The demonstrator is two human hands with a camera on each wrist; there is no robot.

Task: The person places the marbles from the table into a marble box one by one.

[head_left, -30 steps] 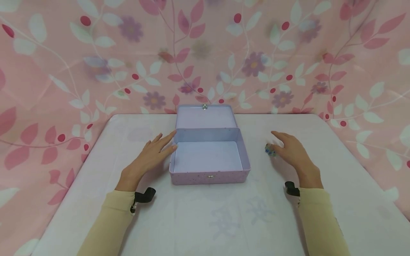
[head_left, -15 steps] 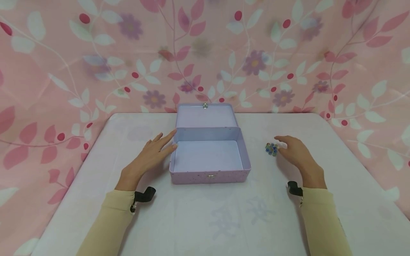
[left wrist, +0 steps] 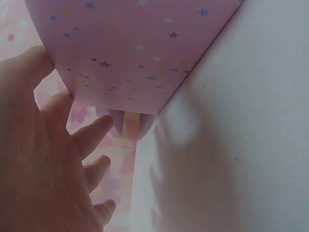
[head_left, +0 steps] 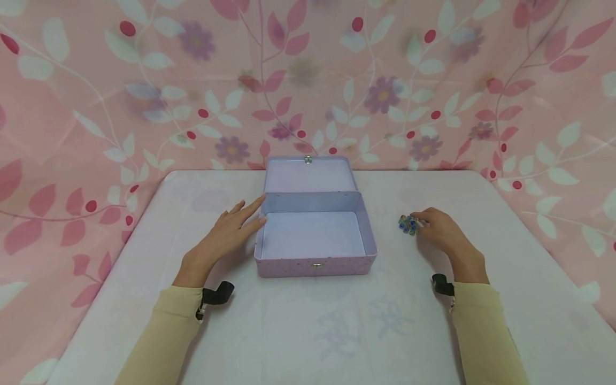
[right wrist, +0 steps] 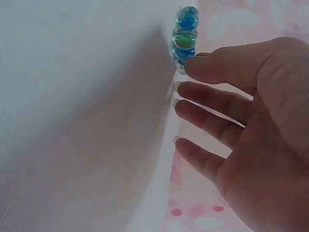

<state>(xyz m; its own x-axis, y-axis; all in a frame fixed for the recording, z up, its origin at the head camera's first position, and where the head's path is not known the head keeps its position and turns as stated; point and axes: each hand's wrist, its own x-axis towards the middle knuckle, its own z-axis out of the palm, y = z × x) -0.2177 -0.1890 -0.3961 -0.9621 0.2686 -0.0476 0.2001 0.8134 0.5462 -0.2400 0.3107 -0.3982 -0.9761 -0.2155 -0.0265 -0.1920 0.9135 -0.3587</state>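
A lilac tin box (head_left: 315,267) with small stars on its sides stands in the middle of the table, its hinged lid (head_left: 308,175) tipped back. Nothing lies inside it. My left hand (head_left: 223,235) rests at the box's left rim with fingers spread, thumb and index fingertip touching the edge; the left wrist view shows the other fingers (left wrist: 99,137) free beside the wall. To the right of the box lies a small round cluster of blue and green glass marbles (head_left: 408,224). My right hand (head_left: 443,232) pinches its right edge between thumb (right wrist: 217,67) and index finger, the latter mostly hidden.
A white cloth (head_left: 298,331) with faint printed marks covers the table. Behind it hangs a pink curtain (head_left: 308,80) with leaves and flowers. Black wrist straps (head_left: 218,293) stick out at both cuffs.
My right hand first drew back slightly to the right, uncovering the marble cluster, then its thumb and index finger closed on the edge. The left hand and box have stayed put.
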